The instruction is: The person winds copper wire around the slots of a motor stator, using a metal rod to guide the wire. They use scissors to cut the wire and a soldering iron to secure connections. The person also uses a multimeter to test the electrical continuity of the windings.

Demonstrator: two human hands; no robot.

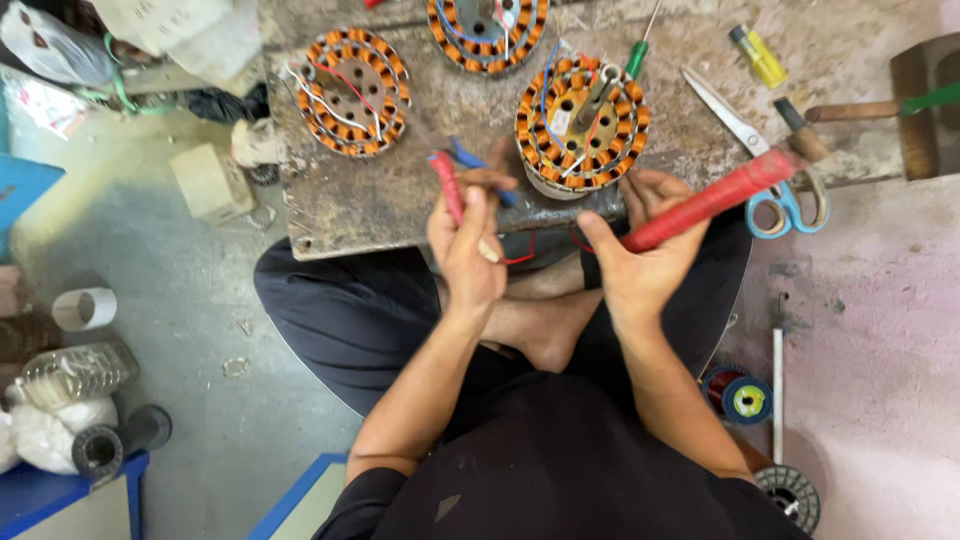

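Observation:
I sit cross-legged behind a low worn wooden board point(400, 200). My left hand point(466, 245) grips a pair of pliers with red and blue handles point(447, 180), close to a thin red wire point(520, 255) over my lap. My right hand point(640, 255) is closed around the red handle of a long tool point(715, 198) that slants up to the right. Just ahead of both hands stands a round motor stator with orange copper windings point(582, 122), blue and red leads running over it and a screwdriver standing in its core.
Two more wound stators point(355, 92) point(488, 30) lie on the board. Scissors with blue handles point(770, 170), a yellow screwdriver point(757, 55) and a wooden mallet point(900, 105) lie to the right. Wire spools point(737, 395) rest on the floor beside my right knee.

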